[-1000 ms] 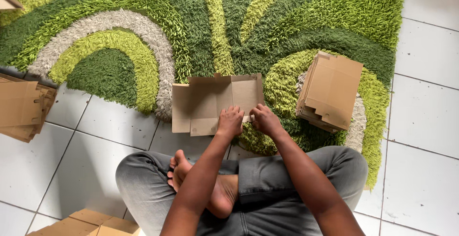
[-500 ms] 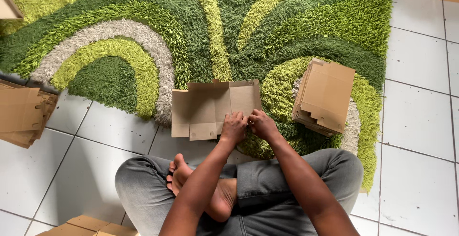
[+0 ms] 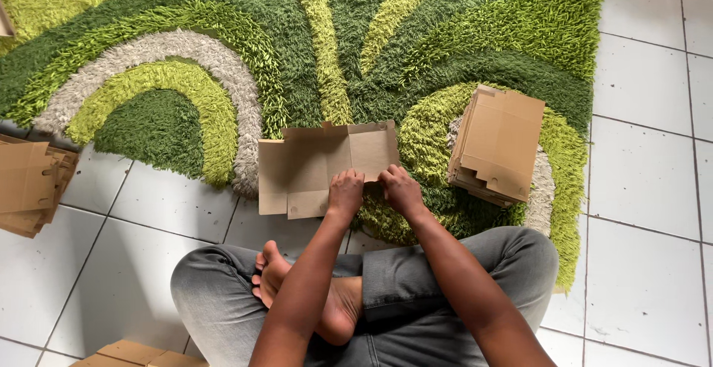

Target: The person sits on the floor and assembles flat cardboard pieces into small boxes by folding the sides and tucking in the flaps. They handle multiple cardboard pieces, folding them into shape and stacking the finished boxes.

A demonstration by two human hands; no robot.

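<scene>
- Sitting cross-legged on white floor tiles [image 3: 653, 211], you have both hands close together at the near edge of a flat cardboard box blank [image 3: 319, 166].
- Your left hand [image 3: 345, 195] has its fingers pressed down on the blank's lower edge.
- Your right hand [image 3: 401, 189] pinches the blank's lower right corner, just beside the left.
- That blank lies unfolded, half on the green shaggy rug [image 3: 312, 47], half on the tiles.
- Near your right hand, a stack of flat blanks [image 3: 499, 144] rests on the rug; another stack [image 3: 28, 185] sits well apart to your left.

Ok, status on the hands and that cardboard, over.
Left hand and right hand both pressing the flat cardboard box blank. Blank lies on green rug. Nothing obstructing.
</scene>
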